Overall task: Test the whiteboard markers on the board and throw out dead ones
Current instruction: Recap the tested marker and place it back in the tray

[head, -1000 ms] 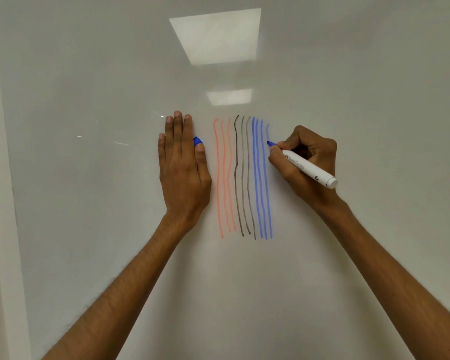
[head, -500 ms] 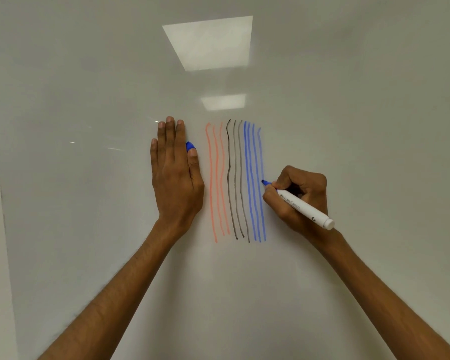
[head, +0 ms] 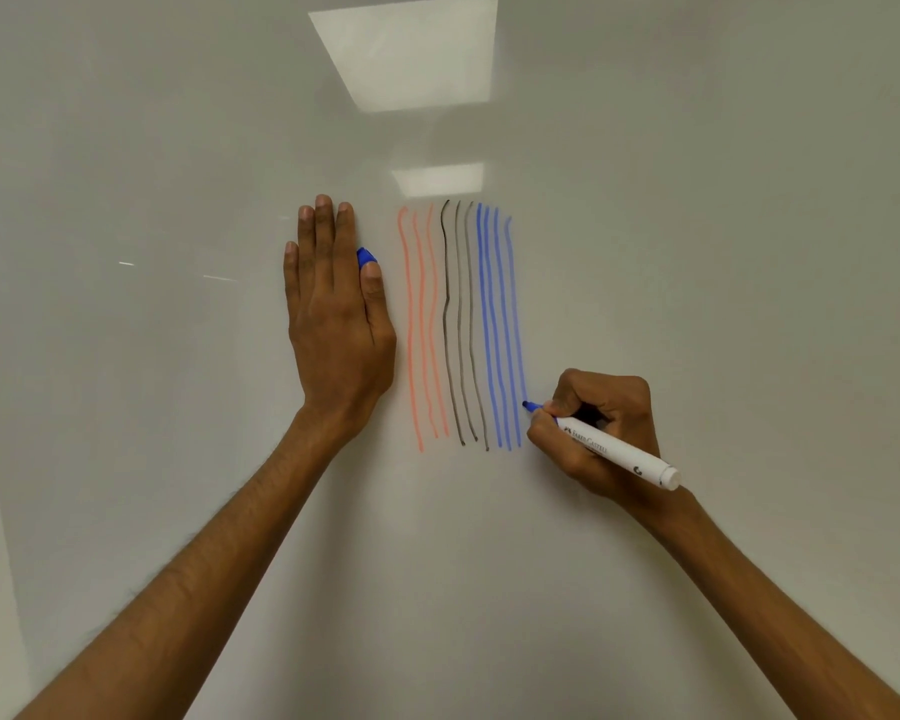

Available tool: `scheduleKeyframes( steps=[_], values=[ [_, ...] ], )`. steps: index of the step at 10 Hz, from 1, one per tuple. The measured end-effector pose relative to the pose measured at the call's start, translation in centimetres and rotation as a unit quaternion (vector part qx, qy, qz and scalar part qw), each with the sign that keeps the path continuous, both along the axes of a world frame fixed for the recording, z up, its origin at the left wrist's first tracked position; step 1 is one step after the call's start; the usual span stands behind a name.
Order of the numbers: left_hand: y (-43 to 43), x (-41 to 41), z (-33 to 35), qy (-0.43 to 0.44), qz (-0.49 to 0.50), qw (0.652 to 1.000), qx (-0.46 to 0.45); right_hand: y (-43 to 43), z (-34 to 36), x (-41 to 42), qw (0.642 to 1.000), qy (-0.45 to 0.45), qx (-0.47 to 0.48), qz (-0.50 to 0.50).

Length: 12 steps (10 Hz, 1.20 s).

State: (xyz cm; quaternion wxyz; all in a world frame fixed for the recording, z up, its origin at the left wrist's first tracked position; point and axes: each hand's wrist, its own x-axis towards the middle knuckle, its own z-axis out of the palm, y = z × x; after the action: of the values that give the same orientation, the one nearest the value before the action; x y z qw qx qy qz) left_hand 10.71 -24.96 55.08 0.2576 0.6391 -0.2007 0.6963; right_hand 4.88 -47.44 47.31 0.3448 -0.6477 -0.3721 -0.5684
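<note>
The white marker [head: 617, 449] carries the brand name "Faber-Castell" along its barrel. A small dark symbol nearer its end is unreadable.

Lines [head: 463, 324] between left hand [head: 333, 314] and marker [head: 614, 449]

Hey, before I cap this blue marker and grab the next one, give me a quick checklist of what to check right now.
1. Ink: the white-barrelled blue whiteboard marker has left clear blue lines on the white board: ok.
2. Stroke finished: the tip sits on the board, above the neighbouring lines' lower ends: not ok.
3. Grip: right hand curls round the barrel: ok.
4. Cap ready: small blue cap peeks out between thumb and forefinger of the flat left hand: ok.
5. Bin for dead markers: none in view: cannot tell.
</note>
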Motion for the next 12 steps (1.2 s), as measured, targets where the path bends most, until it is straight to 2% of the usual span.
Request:
scheduleKeyframes(
  steps=[2,5,7,8,9,11,12],
  values=[
    [0.0,0.0,-0.1,-0.003,0.002,1.0,0.002,-0.3,-1.0,0.0,1.0,0.013,-0.021,-0.014],
    [0.0,-0.1,-0.1,-0.004,0.006,1.0,0.004,-0.9,-1.5,-0.8,0.996,0.081,-0.048,0.008],
    [0.0,-0.1,-0.1,-0.004,0.007,1.0,0.002,-0.5,0.0,-1.6,0.984,0.113,0.087,0.107],
    [0.0,-0.2,-0.2,-0.003,0.009,1.0,0.001,-0.3,2.4,-1.7,0.978,0.104,0.139,0.114],
    [0.0,-0.2,-0.1,0.003,0.007,1.0,0.003,0.0,6.0,-1.7,0.98,0.078,0.151,0.102],
    [0.0,-0.1,-0.2,0.003,0.006,1.0,0.005,0.3,11.9,-1.5,0.985,0.037,0.147,0.085],
    [0.1,-0.1,-0.2,0.002,0.005,1.0,0.004,0.2,12.3,-0.6,0.989,0.021,0.131,0.06]
  ],
)
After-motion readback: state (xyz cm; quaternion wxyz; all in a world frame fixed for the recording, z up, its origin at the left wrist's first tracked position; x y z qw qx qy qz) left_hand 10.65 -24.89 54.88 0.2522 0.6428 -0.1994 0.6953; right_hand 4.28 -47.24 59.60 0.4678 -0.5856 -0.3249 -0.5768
